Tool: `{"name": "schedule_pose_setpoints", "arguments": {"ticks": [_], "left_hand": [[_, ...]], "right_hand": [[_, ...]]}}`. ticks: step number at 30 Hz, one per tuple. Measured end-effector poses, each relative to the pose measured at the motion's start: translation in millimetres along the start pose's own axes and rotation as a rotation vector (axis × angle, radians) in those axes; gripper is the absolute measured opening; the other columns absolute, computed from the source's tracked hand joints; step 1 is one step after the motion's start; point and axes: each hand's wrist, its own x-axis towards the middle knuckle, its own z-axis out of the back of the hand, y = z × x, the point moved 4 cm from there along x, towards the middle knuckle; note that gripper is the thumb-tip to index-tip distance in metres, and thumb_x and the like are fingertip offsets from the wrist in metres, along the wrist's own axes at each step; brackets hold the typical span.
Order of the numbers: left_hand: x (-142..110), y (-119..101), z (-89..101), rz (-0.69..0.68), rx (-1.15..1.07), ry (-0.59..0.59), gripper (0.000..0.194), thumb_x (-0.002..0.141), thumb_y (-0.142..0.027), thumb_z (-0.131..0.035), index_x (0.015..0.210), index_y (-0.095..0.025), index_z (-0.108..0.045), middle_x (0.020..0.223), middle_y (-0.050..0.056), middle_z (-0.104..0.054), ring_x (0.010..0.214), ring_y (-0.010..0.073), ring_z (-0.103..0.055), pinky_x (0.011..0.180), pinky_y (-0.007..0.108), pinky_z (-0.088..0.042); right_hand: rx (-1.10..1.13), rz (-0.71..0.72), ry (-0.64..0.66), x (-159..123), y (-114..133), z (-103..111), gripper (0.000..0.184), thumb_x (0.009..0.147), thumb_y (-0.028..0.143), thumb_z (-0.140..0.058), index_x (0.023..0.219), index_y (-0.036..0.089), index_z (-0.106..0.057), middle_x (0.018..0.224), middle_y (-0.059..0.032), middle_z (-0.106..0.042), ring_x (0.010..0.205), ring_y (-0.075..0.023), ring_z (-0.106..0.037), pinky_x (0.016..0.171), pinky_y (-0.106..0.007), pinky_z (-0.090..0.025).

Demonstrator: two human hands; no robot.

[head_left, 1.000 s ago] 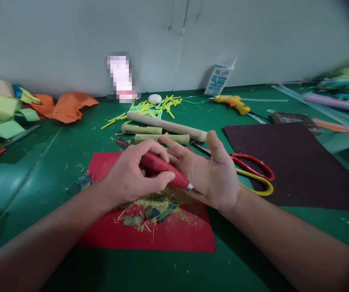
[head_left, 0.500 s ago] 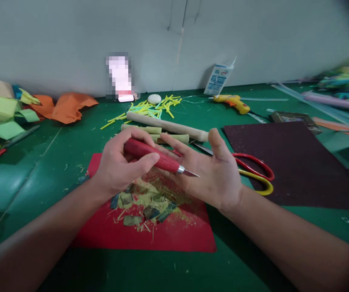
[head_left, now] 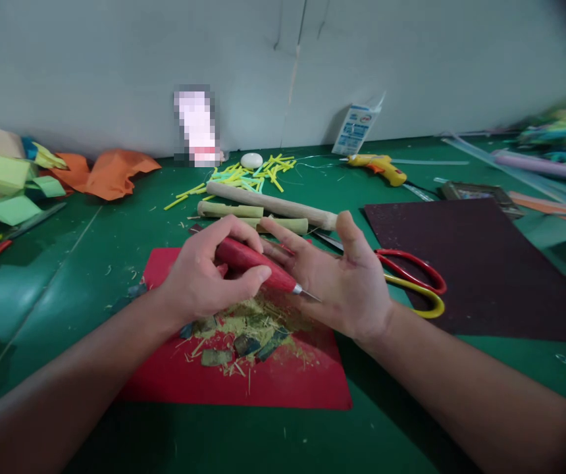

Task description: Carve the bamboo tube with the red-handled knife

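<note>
My left hand (head_left: 206, 273) is closed round the red wooden handle of a carving knife (head_left: 283, 278), whose short thin blade points right over the right palm. Fingers stretched and palm turned up, my right hand (head_left: 345, 289) is open beside it; whether the blade touches the skin I cannot tell. Below both hands lies a red mat (head_left: 263, 388) bearing green-brown chips and pale shavings (head_left: 243, 329). Just beyond the fingers are cut bamboo pieces (head_left: 283, 225) and a pale wooden stick (head_left: 273, 203). Scissors (head_left: 426, 304) with red and yellow handles are partly hidden behind the right hand.
A dark brown board (head_left: 461, 263) lies at the right. Farther back are a yellow glue gun (head_left: 379, 169), a drink carton (head_left: 357, 128), yellow sticks (head_left: 273, 172) and a blurred-out phone (head_left: 197, 125) against the wall. Orange paper (head_left: 120, 172) and folded paper (head_left: 6, 178) sit left.
My left hand and the carving knife have shifted slightly right and down, and the blade has turned so it looks thinner. My right hand has barely moved.
</note>
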Motion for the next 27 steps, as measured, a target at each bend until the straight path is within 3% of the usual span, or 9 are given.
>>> {"name": "schedule_pose_setpoints", "arguments": {"ticks": [9,12,17,23,27], "left_hand": [[0.6,-3.4,2.3,-0.01,0.009,0.104,0.017,0.069,-0.021,-0.072,0.081,-0.023,-0.06,0.07,-0.004,-0.063,0.051,0.0087,-0.048,0.046,0.023,-0.041],[-0.5,-0.7,2.9,0.0,-0.074,0.053,0.018,0.073,-0.027,-0.076,0.085,-0.022,-0.063,0.079,-0.001,-0.067,0.057,0.0104,-0.055,0.05,0.024,-0.047],[-1.0,10.5,-3.3,0.178,-0.355,-0.056,0.026,0.083,-0.042,-0.075,0.093,-0.022,-0.062,0.067,-0.004,-0.062,0.044,0.0071,-0.051,0.04,0.021,-0.045],[-1.8,9.1,-9.4,0.213,-0.387,-0.034,0.031,0.081,-0.043,-0.078,0.094,-0.021,-0.061,0.084,-0.001,-0.071,0.045,0.0057,-0.055,0.041,0.02,-0.048],[-2.3,5.9,-10.1,0.202,-0.36,-0.027,0.03,0.081,-0.043,-0.077,0.094,-0.021,-0.06,0.081,-0.001,-0.07,0.047,0.0065,-0.056,0.042,0.021,-0.049]], "right_hand": [[0.026,0.06,-0.005,1.8,-2.5,-4.3,0.083,0.09,0.078,-0.031,0.149,0.02,-0.044,0.148,-0.0126,-0.055,0.145,-0.0266,-0.042,0.123,-0.052,-0.027],[0.014,0.042,0.005,1.2,-3.4,-3.9,0.081,0.09,0.078,-0.032,0.147,0.022,-0.045,0.146,-0.011,-0.057,0.146,-0.027,-0.042,0.123,-0.053,-0.026],[0.012,0.022,0.04,0.3,-7.6,-3.2,0.08,0.089,0.078,-0.034,0.147,0.025,-0.046,0.143,-0.0082,-0.061,0.145,-0.0265,-0.042,0.122,-0.054,-0.026],[0.032,0.026,0.047,2.8,-12.3,-4.6,0.083,0.089,0.079,-0.03,0.147,0.022,-0.048,0.145,-0.0098,-0.059,0.145,-0.0269,-0.043,0.121,-0.055,-0.027],[0.028,0.025,0.046,3.4,-12.5,-5.1,0.083,0.09,0.078,-0.028,0.147,0.022,-0.047,0.148,-0.0108,-0.057,0.146,-0.0277,-0.042,0.121,-0.056,-0.027]]}}
